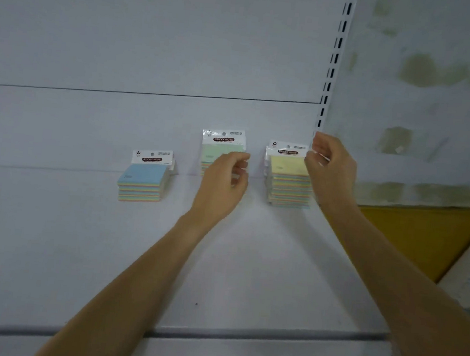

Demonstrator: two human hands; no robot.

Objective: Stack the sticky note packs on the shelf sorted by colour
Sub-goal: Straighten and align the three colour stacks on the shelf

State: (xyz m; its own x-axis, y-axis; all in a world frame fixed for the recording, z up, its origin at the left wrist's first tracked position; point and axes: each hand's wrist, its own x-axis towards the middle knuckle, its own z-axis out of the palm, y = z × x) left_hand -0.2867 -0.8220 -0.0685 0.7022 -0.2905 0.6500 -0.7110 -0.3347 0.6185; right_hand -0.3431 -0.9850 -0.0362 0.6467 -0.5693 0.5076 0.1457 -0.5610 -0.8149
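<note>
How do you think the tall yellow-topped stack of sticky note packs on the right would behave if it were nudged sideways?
The yellow-topped stack stands tallest of the three piles, so it probably tips or shears before the blue-topped stack would. The packs look wrapped in glossy film, so layers may slide over one another. The right hand at its top corner could likely steady it.
</note>
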